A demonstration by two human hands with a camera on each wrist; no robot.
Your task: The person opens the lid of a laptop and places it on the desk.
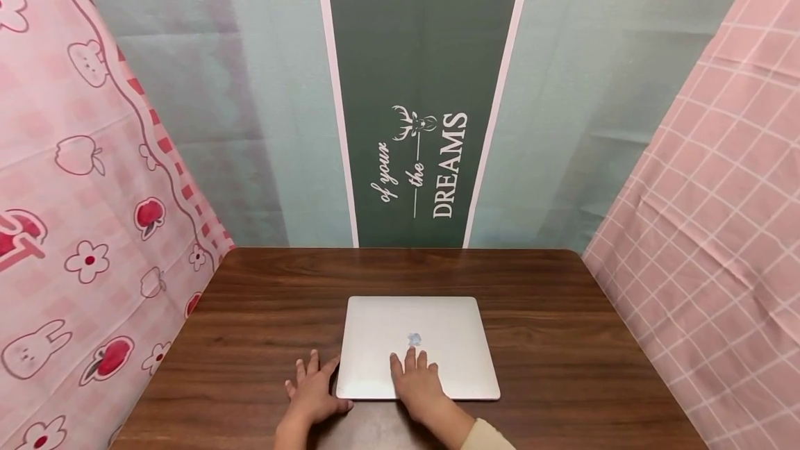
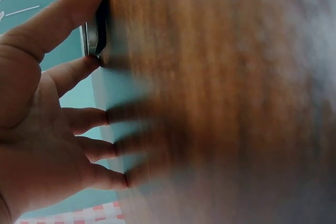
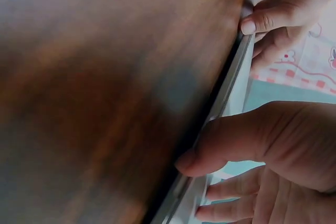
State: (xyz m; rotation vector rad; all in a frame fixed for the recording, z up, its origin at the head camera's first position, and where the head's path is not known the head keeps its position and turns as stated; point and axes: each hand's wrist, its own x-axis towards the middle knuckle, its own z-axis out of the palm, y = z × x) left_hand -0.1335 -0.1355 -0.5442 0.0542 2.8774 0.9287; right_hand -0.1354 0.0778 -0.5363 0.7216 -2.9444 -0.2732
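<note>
A closed silver laptop (image 1: 375, 339) with a bluish logo lies flat near the front of the table. My left hand (image 1: 312, 391) is at its front left corner, fingers spread on the wood. In the left wrist view, the thumb (image 2: 63, 22) lies against the laptop's front edge and the index fingertip is right beside the corner. My right hand (image 1: 417, 384) rests on the lid with straight fingers just below the logo. Its thumb (image 3: 231, 140), seen in the right wrist view, touches the middle of the front edge.
The brown wood-grain table (image 1: 562, 367) has rounded far corners. Behind it hangs a grey-green cloth (image 1: 419, 54) with white lettering. Pink patterned cloths flank it, one with fruit and rabbits (image 1: 87, 228) at left, one checked (image 1: 706, 228) at right.
</note>
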